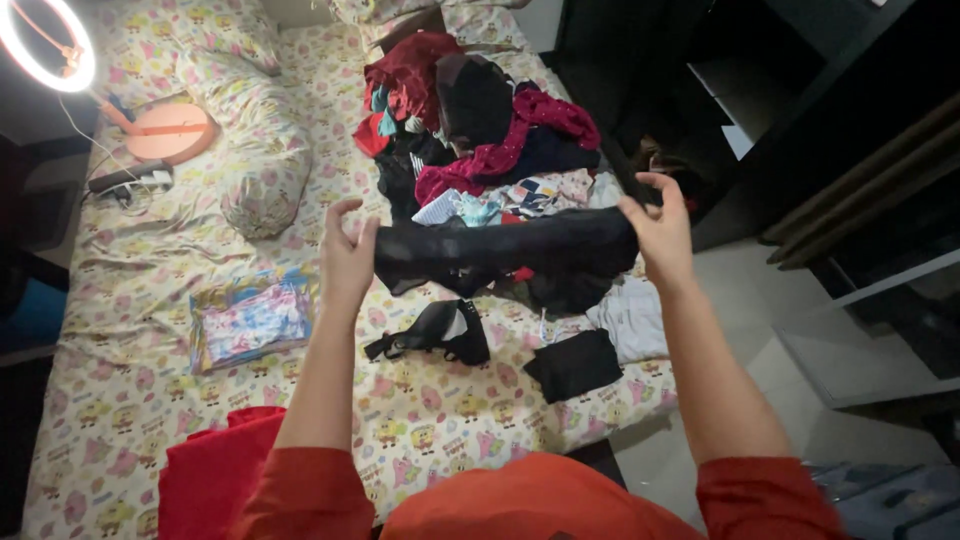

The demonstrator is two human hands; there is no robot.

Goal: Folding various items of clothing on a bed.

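Red sleeves [300, 495] fill the bottom of the view, and two bare forearms rise from them over the bed [120, 400]. Both hands hold one black garment [505, 255], which is stretched between them in the air, above the printed bed sheet.

The left hand [347, 262] pinches the left end of the garment between thumb and first fingers, while its other fingers are curled and loose. The right hand [660, 230] pinches the right end in the same manner, and its free fingers are bent upward. The cloth hangs a little in the middle (it seems thin and partly transparent, but the exact kind cannot be told).

Under the garment, on the sheet, lies a black bra [435, 333], and just to the right of it a folded black cloth [575, 365] near the bed edge. Behind the hands is a pile of mixed clothes [480, 130], dark red, black and maroon. A flat colourful packet [250, 320] lies to the left of the left forearm. Farther away are a pillow [260, 160] and a lit ring lamp [48, 45] on an orange round base [170, 130]. A red cloth [205, 475] lies at the near corner of the bed.
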